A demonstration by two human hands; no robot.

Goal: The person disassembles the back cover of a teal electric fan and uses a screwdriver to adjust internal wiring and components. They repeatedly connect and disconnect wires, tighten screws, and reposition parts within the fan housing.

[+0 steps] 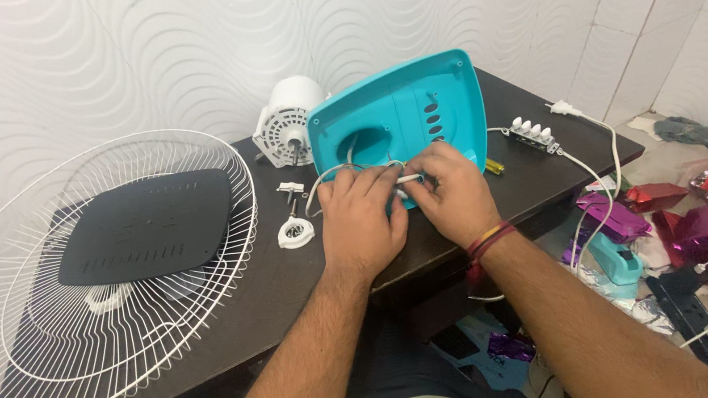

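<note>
Here, both hands meet at the near edge of a turquoise moulded-plastic fan housing (pixel 402 116), which stands tilted on a dark wooden table (pixel 294 296) with its hollow inner face toward the camera. White insulated wires (pixel 335 172) loop out of the housing's round opening and run down into the hands. The left hand (pixel 361 216) lies knuckles up, fingers curled down over the wire bundle. The right hand (pixel 452 191) comes in from the other side, thumb and forefinger pinched on a short white wire end (pixel 410 179) between the two hands. Both grips are closed on the wiring; how tightly, I cannot tell.

Handling, by judgement: the wires look thin, soft and springy, likely to slip, so best held close to the end with fingertips. The housing looks light and rigid, apt to tip if pulled by the leads.

Both forearms rise from the bottom of the frame and converge; the right wrist wears red and yellow thread bands (pixel 487 241).

Around: a white wire fan guard (pixel 214 234) lying over a black plastic plate (pixel 146 226) at left, a white ribbed motor (pixel 287 126) behind the housing, a white push-button switch block (pixel 533 134) at right on its cord.
</note>
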